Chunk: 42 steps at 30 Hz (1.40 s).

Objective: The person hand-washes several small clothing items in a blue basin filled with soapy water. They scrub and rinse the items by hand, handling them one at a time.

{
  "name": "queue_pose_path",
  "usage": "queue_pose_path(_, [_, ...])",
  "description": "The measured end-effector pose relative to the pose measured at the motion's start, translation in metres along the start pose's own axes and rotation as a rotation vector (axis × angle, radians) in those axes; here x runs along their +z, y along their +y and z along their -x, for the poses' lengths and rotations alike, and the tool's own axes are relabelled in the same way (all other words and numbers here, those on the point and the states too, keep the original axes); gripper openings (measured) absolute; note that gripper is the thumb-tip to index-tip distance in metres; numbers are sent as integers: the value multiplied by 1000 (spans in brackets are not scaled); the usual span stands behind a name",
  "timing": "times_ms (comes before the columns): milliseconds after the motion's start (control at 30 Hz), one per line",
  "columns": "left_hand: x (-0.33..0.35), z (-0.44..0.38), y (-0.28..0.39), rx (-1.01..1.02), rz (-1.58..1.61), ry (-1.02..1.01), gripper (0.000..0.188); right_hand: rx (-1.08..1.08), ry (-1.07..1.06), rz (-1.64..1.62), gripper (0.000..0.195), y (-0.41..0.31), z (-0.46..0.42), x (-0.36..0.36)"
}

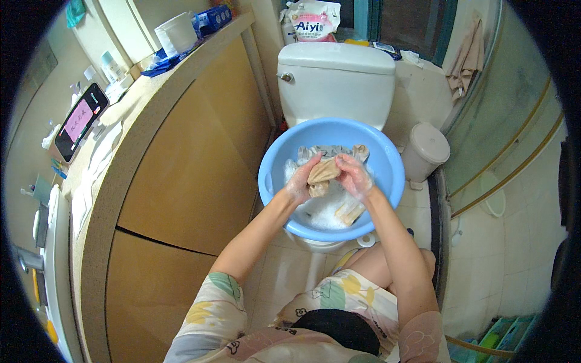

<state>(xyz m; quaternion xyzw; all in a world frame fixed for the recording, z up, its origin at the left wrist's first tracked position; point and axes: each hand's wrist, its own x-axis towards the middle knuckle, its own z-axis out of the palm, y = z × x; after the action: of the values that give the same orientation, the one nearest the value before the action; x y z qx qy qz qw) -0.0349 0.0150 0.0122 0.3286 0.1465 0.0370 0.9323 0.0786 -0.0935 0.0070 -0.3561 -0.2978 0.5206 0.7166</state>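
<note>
Both my hands are over a blue plastic basin (389,181), holding a tan piece of cloth (323,171), perhaps a sock, between them. My left hand (301,182) grips its left side, and my right hand (354,176) pinches its right end. Suds cling to the fingers and wrists. White foamy water (324,211) lies in the basin below. A grey and tan cloth bundle (329,150) rests in it beyond my hands. Near my right wrist a pale yellowish block (348,213), possibly soap or cloth, sits in the foam.
The basin sits in front of a white toilet tank (336,86). A lidded white bin (426,145) stands to the right, beside a glass shower screen (499,149). Along the left runs a counter (131,113) with a phone on a stand (81,120) and a tissue roll (176,34).
</note>
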Motion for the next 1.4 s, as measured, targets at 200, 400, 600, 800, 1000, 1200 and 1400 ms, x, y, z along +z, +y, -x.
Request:
queue_pose_path(200, [4, 3, -6, 60, -252, -4, 36, 20, 66, 11, 16, 6, 0, -3])
queue_pose_path(400, [-32, -17, -16, 176, -129, 341, 21, -79, 106, 922, 11, 27, -9, -18])
queue_pose_path(600, [-76, -15, -29, 119, -897, 210, 14, -142, 12, 1369, 11, 42, 5, -10])
queue_pose_path(800, [-27, 9, -33, 154, -2100, 19, 15, -30, -218, 2013, 11, 45, 14, -25])
queue_pose_path(1000, [-35, 4, -37, 138, -1978, 133, 21, -89, -155, 2041, 11, 54, 13, -22])
queue_pose_path(1200, [-74, -24, -30, 422, -1029, 438, 22, -11, 225, 1150, 29, 40, -16, -14])
queue_pose_path(1400, [-5, -13, -23, 59, -71, 192, 36, -228, 511, 1530, 39, 25, -10, 39])
